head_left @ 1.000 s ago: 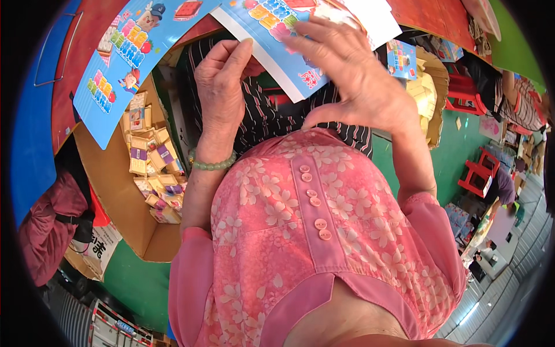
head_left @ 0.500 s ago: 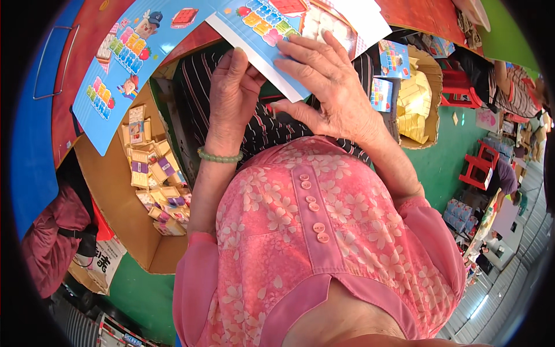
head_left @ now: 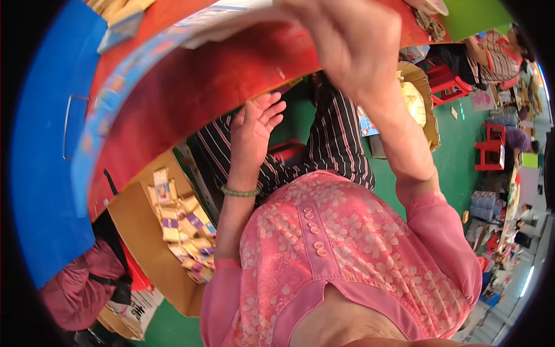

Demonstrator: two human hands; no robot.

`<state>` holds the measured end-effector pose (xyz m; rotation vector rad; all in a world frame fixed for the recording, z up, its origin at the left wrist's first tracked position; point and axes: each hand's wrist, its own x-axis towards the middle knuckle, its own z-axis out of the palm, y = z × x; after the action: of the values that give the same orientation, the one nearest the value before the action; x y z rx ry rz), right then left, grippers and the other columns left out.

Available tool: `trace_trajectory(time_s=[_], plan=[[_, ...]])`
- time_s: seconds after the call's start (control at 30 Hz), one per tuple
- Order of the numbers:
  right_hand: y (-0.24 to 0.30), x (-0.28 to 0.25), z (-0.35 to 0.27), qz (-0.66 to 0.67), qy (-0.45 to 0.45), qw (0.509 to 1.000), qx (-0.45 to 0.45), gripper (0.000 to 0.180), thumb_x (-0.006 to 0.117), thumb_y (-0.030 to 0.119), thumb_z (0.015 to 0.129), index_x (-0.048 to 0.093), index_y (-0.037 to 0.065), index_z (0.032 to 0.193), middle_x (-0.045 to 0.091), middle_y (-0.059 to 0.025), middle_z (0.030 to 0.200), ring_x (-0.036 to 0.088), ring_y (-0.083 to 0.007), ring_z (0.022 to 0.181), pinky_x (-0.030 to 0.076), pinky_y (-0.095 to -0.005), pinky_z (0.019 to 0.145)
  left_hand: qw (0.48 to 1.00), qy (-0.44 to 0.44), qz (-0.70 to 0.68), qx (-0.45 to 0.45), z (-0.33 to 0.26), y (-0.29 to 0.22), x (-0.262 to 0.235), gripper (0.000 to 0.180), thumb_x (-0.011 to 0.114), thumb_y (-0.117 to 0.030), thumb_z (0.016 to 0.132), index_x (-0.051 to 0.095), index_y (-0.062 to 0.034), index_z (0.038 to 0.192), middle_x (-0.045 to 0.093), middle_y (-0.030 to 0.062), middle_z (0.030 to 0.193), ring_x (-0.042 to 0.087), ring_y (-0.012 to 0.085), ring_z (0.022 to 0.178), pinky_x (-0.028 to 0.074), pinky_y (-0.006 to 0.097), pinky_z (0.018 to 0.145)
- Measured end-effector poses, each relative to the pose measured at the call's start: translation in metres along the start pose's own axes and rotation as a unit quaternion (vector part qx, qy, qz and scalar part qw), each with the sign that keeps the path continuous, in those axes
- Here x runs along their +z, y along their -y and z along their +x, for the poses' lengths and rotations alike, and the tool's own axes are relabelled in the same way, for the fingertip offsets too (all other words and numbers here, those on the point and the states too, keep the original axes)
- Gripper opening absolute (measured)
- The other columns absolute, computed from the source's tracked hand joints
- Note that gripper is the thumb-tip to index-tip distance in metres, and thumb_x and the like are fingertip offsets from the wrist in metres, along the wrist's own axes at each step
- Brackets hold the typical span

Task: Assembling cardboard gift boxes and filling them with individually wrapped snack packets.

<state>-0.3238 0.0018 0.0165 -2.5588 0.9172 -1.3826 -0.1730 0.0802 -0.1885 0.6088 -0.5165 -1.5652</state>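
Observation:
My right hand (head_left: 358,52), smeared by motion, is closed at the top, over the red table (head_left: 202,87). In its fingers is the edge of a blue printed card sheet (head_left: 118,87), which curves up and away to the left, its surface blurred. Close to the table's near edge, my left hand (head_left: 254,124) is held palm up with fingers spread and holds nothing. A green bead bracelet (head_left: 240,191) circles the left wrist.
A cardboard box (head_left: 139,225) of small wrapped packets (head_left: 188,225) stands at my left. At right, another box (head_left: 430,87) holds yellow material (head_left: 411,104). Beyond are red stools (head_left: 491,150) and a seated person (head_left: 500,61). A blue surface (head_left: 49,162) lies far left.
My right hand has moved up and away from my lap, and the printed sheet bends over the table. The left hand has come off the card and opened. The view has shifted slightly.

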Motion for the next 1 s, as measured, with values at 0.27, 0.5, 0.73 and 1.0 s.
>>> trace_trajectory(time_s=[0.27, 0.5, 0.73, 1.0], plan=[[-0.063, -0.05, 0.045, 0.049, -0.254, 0.946, 0.196, 0.029, 0.059, 0.022, 0.095, 0.065, -0.004, 0.087, 0.067, -0.0046, 0.081, 0.057, -0.0097, 0.07, 0.044, -0.0271, 0.064, 0.991, 0.049, 0.125, 0.01, -0.005, -0.026, 0.038, 0.039, 0.048, -0.027, 0.101, 0.05, 0.0019, 0.127, 0.057, 0.0176, 0.127, 0.062, 0.0261, 0.109, 0.05, 0.035, 0.091], [-0.13, -0.008, -0.049, 0.566, -0.25, 0.667, 0.416, 0.019, 0.061, 0.011, 0.087, 0.066, -0.001, 0.102, 0.07, -0.0116, 0.093, 0.065, -0.0214, 0.084, 0.05, -0.0329, 0.076, 0.983, -0.059, 0.092, 0.15, -0.016, -0.057, 0.041, 0.031, 0.052, -0.019, 0.099, 0.051, 0.0007, 0.123, 0.058, 0.0167, 0.126, 0.062, 0.0229, 0.108, 0.052, 0.033, 0.089], [-0.113, 0.029, -0.115, 0.488, -0.279, 0.624, 0.543, 0.038, 0.052, 0.025, 0.099, 0.055, -0.009, 0.117, 0.062, -0.0202, 0.115, 0.061, -0.0274, 0.105, 0.05, -0.0401, 0.094, 0.975, -0.153, 0.114, 0.111, -0.03, -0.039, 0.017, 0.02, 0.06, -0.007, 0.093, 0.058, 0.0011, 0.111, 0.066, 0.0113, 0.106, 0.065, 0.0136, 0.091, 0.054, 0.025, 0.078], [-0.107, 0.037, -0.169, 0.424, -0.246, 0.657, 0.573, 0.042, 0.062, 0.023, 0.093, 0.053, -0.009, 0.12, 0.061, -0.0165, 0.112, 0.061, -0.0218, 0.098, 0.05, -0.0331, 0.087, 0.984, -0.168, 0.024, 0.063, -0.043, -0.017, 0.016, 0.027, 0.061, -0.004, 0.092, 0.058, 0.0014, 0.118, 0.064, 0.0076, 0.112, 0.062, 0.0118, 0.098, 0.053, 0.025, 0.084]])
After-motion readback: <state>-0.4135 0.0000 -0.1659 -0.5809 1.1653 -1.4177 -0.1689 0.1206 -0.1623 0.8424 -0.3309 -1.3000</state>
